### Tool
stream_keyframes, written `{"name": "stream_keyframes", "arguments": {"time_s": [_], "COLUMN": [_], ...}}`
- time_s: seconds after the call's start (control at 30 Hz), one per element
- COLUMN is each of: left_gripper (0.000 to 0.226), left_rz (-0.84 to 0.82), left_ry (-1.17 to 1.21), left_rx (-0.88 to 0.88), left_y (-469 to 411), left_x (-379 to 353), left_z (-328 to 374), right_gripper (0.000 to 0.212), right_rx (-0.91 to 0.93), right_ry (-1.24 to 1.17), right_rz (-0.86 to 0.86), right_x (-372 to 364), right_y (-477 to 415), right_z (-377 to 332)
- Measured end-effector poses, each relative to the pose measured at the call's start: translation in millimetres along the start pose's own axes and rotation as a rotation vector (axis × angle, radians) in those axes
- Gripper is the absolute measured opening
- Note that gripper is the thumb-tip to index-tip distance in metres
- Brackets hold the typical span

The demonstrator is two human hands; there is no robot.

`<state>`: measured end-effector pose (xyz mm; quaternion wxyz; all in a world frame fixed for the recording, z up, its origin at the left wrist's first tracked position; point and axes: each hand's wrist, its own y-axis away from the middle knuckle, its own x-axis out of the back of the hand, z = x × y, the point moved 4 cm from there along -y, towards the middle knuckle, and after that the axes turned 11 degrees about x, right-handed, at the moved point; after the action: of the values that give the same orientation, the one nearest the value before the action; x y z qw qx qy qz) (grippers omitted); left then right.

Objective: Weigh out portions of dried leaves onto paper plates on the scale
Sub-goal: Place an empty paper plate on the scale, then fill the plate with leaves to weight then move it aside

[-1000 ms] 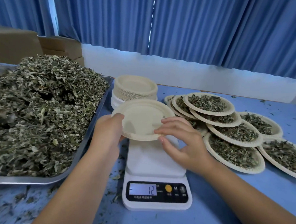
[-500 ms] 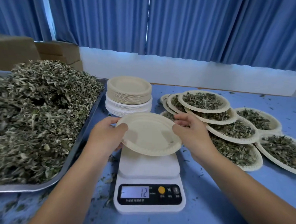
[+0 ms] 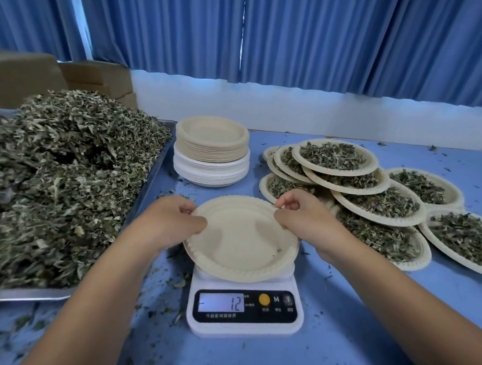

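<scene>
**Head view: holding one paper plate (image 3: 242, 238) over the scale (image 3: 243, 329) with both hands**

Gripping the left rim of the paper plate with the left hand (image 3: 173, 223), thumb laid on top and the other fingers curled under. Pinching the far right rim with the right hand (image 3: 305, 219), fingertips bent down onto the edge. Covering the weighing platform of the scale almost fully with the paper plate. Cannot tell whether resting on the platform or held just above it. Carrying one small dark speck inside, near the right side. Showing 12 on the lit display (image 3: 221, 303) at the front of the scale, beside an orange button (image 3: 264, 299).

Behind the scale, near but apart: a stack of plates (image 3: 211, 155), tan ones on top of white ones. To the left: a metal tray (image 3: 153, 177) heaped high with dried leaves (image 3: 61, 173). To the right: many filled plates (image 3: 333, 156), each with a portion of leaves, overlapping one another like roof tiles, the nearest ones just beside the right hand.

All standing on a blue table (image 3: 366, 328), with leaf crumbs scattered over it, thickest between the metal tray and the scale. At the back: blue curtains (image 3: 325, 39) above a white wall (image 3: 294, 109), and cardboard boxes (image 3: 24, 79) behind the metal tray at the far left.
</scene>
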<state>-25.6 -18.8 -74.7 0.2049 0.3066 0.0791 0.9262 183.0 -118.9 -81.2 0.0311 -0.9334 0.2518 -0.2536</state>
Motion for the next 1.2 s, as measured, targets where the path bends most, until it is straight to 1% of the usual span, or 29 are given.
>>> {"name": "stream_keyframes", "arguments": {"time_s": [0.1,0.2,0.3,0.4,0.47,0.53,0.73,0.87,0.93,1.03,1.1,1.2], "left_gripper": [0.014,0.029,0.031,0.022,0.004,0.016,0.018,0.025,0.025,0.012,0.011,0.012], "left_rz": [-0.002,0.008,0.049,0.073,0.08,0.087,0.113,0.134,0.132,0.123,0.13,0.157], "left_ry": [0.013,0.097,0.157,0.15,0.148,0.152,0.173,0.171,0.156,0.146,0.145,0.129], "left_rx": [0.01,0.018,-0.003,-0.017,-0.036,-0.063,-0.084,-0.084,-0.083,-0.119,-0.134,-0.14], "left_y": [-1,-4,-6,-6,-6,-6,-6,-4,-4,-6,-6,-6], "left_x": [0,4,10,10,10,10,9,10,9,9,9,11], "left_z": [-1,-3,-3,-3,-2,-1,0,1,1,1,1,1], "right_gripper": [0.011,0.011,0.013,0.016,0.018,0.02,0.021,0.02,0.019,0.012,0.007,0.018], "right_rx": [0.007,0.01,0.039,0.057,0.061,0.055,0.042,0.069,0.108,0.217,0.284,0.38], "right_ry": [0.005,0.016,0.038,0.069,0.065,0.054,0.024,0.029,0.048,0.132,0.153,0.113], "right_rz": [-0.003,0.011,0.046,0.058,0.063,0.064,0.085,0.094,0.11,0.157,0.191,0.251], "right_x": [0,1,1,0,0,1,2,3,4,6,10,16], "right_y": [0,0,0,1,1,1,1,1,1,2,4,9], "right_z": [0,-1,-2,-4,-4,-5,-5,-6,-7,-13,-18,-24]}}
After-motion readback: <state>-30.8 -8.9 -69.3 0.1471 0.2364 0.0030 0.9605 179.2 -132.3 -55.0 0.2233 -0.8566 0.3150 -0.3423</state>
